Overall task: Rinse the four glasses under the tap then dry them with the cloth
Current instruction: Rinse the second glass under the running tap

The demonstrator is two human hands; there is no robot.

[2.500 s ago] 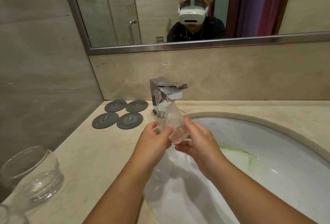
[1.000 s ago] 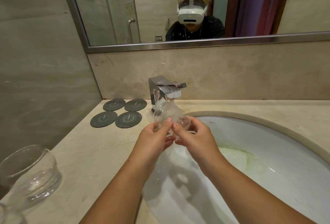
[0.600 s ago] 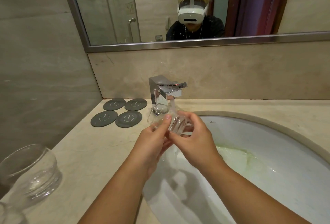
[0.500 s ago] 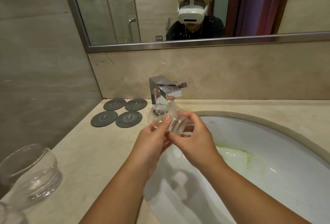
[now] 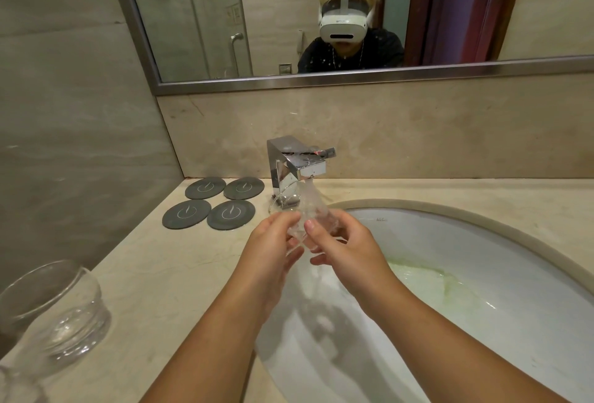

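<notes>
A clear glass (image 5: 303, 214) is tilted under the running chrome tap (image 5: 297, 166), with water splashing over it. My left hand (image 5: 273, 243) grips it from the left and my right hand (image 5: 342, 245) holds it from the right, thumb on its side. Both hands are above the left part of the white sink (image 5: 482, 261). Another clear glass (image 5: 54, 306) stands on the counter at the lower left, and part of a further glass (image 5: 16, 386) shows at the bottom left corner. No cloth is in view.
Several dark round coasters (image 5: 209, 201) lie on the beige counter (image 5: 160, 274) left of the tap. A mirror (image 5: 321, 17) hangs above the backsplash, and a tiled wall stands at the left. Greenish water pools in the sink bowl.
The glass has been turned between my hands under the stream; my right thumb has shifted over its side. The hands stay at the same spot.
</notes>
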